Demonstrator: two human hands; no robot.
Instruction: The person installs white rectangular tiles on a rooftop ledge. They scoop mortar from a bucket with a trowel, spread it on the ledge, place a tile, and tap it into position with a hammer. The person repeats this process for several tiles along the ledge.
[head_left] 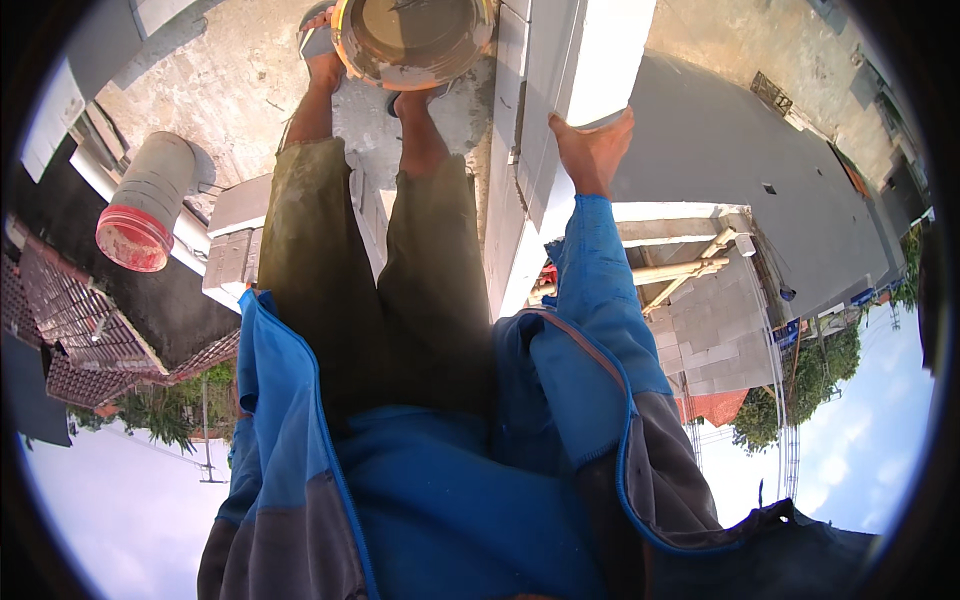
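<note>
The person is bent far down on a rooftop, beside a wall of white blocks (515,215) that runs along the edge of the concrete slab (225,90). The right hand (592,150) is clasped around the near corner of a large white block (600,50) that sits at the top of this wall. The thumb is on one face and the fingers go around the other side, so I cannot see how deep the grasp is. The left hand is out of the picture; only its blue sleeve (275,400) shows, so I cannot tell its state.

In my judgement one hand at a corner is a weak hold for such a block. The street lies far below on the outer side, so it would be better to keep the block's weight resting on the wall and to push toward the slab side, never outward. A second hand on the far end would make it steadier. The bare feet (322,62) are close to the pan, and this asks for care when stepping.

A round metal pan (343,45) stands on the slab touching the feet, and it holds wet grey-brown mortar (415,35), about half full. A grey bucket with a red end (150,195) lies on its side near the left edge of the slab, beside some loose blocks (237,240); what is inside I cannot tell.
</note>
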